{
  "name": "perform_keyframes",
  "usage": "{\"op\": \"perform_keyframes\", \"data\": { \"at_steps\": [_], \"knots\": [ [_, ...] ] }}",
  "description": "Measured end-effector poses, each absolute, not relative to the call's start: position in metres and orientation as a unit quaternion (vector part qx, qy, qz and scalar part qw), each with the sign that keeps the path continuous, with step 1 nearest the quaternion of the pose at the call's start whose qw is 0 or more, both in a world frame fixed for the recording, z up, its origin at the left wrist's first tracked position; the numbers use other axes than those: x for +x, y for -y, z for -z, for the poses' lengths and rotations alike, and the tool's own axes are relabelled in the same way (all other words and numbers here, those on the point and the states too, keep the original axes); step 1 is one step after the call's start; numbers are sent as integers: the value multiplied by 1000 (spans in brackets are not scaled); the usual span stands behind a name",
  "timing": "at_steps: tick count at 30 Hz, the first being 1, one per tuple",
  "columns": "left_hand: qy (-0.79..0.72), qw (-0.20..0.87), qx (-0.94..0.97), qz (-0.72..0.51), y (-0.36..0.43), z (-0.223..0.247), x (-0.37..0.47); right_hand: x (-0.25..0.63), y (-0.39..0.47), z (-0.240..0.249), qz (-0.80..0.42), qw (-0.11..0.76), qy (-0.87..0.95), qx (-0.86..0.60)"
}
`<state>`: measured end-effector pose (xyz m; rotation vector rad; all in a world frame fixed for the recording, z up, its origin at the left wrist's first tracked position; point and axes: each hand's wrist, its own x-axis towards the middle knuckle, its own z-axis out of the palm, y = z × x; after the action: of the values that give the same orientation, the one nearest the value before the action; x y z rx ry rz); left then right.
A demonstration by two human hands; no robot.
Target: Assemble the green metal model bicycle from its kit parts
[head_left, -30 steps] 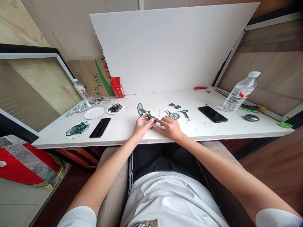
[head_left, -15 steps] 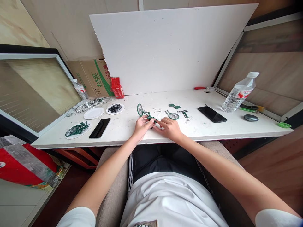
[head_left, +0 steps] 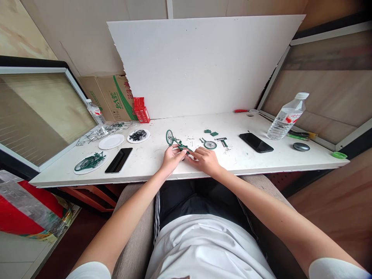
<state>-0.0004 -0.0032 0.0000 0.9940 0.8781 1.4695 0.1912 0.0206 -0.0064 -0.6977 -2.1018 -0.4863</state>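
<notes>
A small green model bicycle [head_left: 178, 143], with one spoked wheel upright at its far left end, is held low over the front of the table. My left hand [head_left: 172, 158] is closed around its frame, thumb and fingers pinching it. Against the bicycle's right end, my right hand [head_left: 205, 159] is closed with fingertips pressed to it; they hide that end. Beyond the right hand lie a loose green wheel [head_left: 210, 145], a green frame part [head_left: 223, 143] and two flat green pieces, one of them a small green plate [head_left: 214, 134].
Left on the white table [head_left: 154, 170] are a plate of green parts [head_left: 90, 162], a white plate [head_left: 111, 142], a plate of black parts [head_left: 138, 135] and a phone [head_left: 118, 160]. Rightward are another phone [head_left: 256, 142], a water bottle [head_left: 287, 116] and a grey oval object [head_left: 301, 147]. A white board [head_left: 203, 66] stands behind.
The camera view has shifted slightly. Both hands stay at the model bicycle, and the right fingers have shifted a little at its right end.
</notes>
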Motion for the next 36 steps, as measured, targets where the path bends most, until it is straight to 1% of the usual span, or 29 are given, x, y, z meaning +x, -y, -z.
{"op": "perform_keyframes", "data": {
  "at_steps": [8, 14, 18, 21, 26, 36],
  "knots": [
    [-364, 550, 412, -628, 3, 1, -1, 191, -20, 6, 174, 439, 834, -284],
    [-355, 544, 403, -645, 5, -4, 0, 191, -16, -3, 91, 472, 818, -315],
    [-360, 544, 402, -642, 6, -6, 0, 191, -15, -5, 77, 481, 813, -320],
    [-359, 541, 399, -648, 8, -9, 2, 192, -16, -3, 86, 473, 820, -310],
    [-362, 538, 408, -643, 11, -12, 3, 194, -17, -1, 115, 389, 882, -239],
    [-374, 538, 420, -628, 12, -14, 3, 194, -17, 0, 177, 393, 871, -236]
  ]
}}
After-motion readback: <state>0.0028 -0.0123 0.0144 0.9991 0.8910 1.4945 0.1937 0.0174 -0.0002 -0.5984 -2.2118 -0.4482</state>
